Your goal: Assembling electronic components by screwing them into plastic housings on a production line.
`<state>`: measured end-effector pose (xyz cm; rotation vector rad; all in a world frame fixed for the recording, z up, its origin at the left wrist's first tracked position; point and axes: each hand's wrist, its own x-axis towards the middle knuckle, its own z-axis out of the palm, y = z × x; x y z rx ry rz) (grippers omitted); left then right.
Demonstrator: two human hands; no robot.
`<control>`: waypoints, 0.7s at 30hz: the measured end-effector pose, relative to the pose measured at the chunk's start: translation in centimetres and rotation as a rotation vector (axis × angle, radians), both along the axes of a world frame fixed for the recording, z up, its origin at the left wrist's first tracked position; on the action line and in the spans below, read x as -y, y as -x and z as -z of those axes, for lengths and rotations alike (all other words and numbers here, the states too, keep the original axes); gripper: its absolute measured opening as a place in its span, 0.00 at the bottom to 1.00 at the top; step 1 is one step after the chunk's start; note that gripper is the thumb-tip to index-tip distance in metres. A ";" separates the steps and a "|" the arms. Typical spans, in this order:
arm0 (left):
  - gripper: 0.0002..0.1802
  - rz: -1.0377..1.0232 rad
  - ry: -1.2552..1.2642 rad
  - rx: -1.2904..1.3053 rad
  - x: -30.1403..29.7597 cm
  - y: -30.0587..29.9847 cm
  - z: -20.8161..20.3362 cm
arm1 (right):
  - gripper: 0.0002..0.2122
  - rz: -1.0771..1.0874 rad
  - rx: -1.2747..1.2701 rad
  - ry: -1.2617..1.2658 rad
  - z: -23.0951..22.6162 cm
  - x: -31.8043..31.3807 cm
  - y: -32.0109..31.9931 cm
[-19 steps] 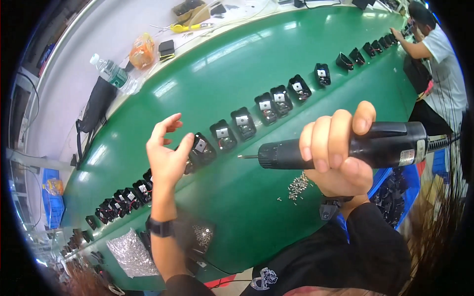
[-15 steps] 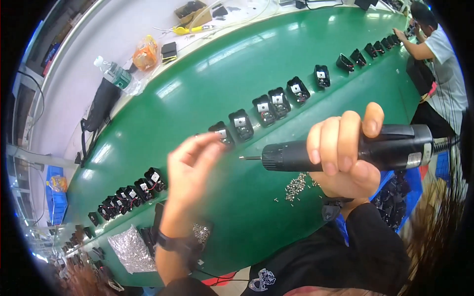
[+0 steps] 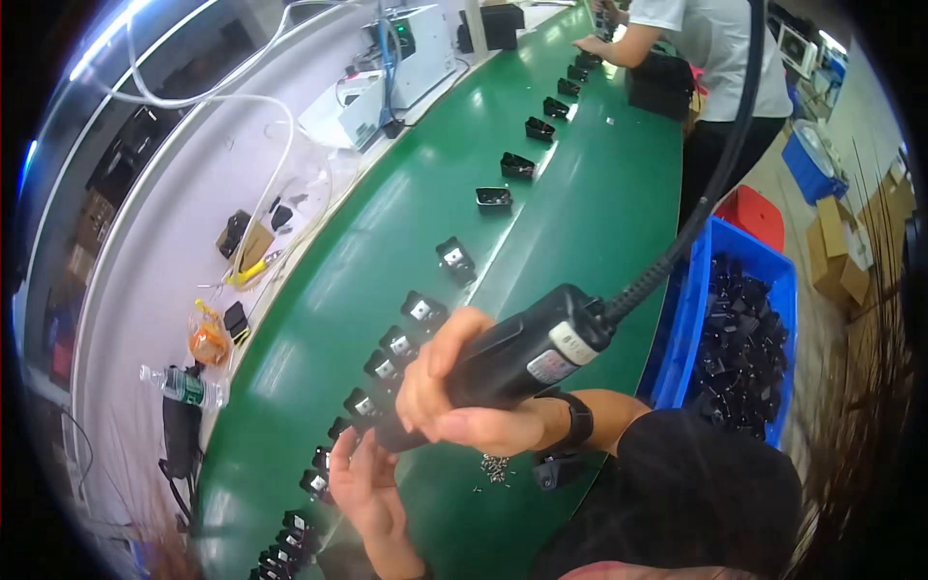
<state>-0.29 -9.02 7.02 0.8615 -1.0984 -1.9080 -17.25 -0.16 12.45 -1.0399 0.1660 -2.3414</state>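
Observation:
My right hand (image 3: 454,391) is wrapped round a black electric screwdriver (image 3: 517,353), whose cable runs up from its rear end. The driver slants down to the left, and its bit is hidden near my left hand. My left hand (image 3: 367,488) is just beside the driver's nose, its fingers curled and their tips close together; whatever they pinch is too small to make out. Beyond both hands, a row of small black housings (image 3: 422,309) with white plates inside runs along the green table (image 3: 319,319). Loose screws (image 3: 496,470) lie in a pile below my right wrist.
A blue bin (image 3: 788,319) of black parts stands at the right, beside a red stool (image 3: 754,217). Another person (image 3: 715,58) works at the far end of the table. Along the left edge lie a water bottle (image 3: 184,387), an orange bag (image 3: 208,333) and a yellow-handled tool (image 3: 253,269).
The view has swung to the right, bringing more of the blue bin in. The screwdriver has tilted down to the left, and its nose and my left hand have come together.

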 end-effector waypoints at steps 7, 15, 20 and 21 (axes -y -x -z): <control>0.13 0.112 0.021 -0.230 -2.5 1.1 0.3 | 0.17 0.015 -0.034 -0.002 0.0 -0.3 0.0; 0.13 -0.004 -0.059 -0.226 -1.8 0.6 2.1 | 0.17 -0.015 0.012 -0.033 0.2 0.0 -0.3; 0.14 -0.017 -0.082 -0.266 -2.5 0.4 2.1 | 0.17 -0.019 -0.028 -0.017 0.5 0.1 -0.8; 0.14 -0.004 -0.077 -0.303 -2.7 0.4 2.3 | 0.17 -0.028 -0.025 -0.016 0.6 0.0 -1.0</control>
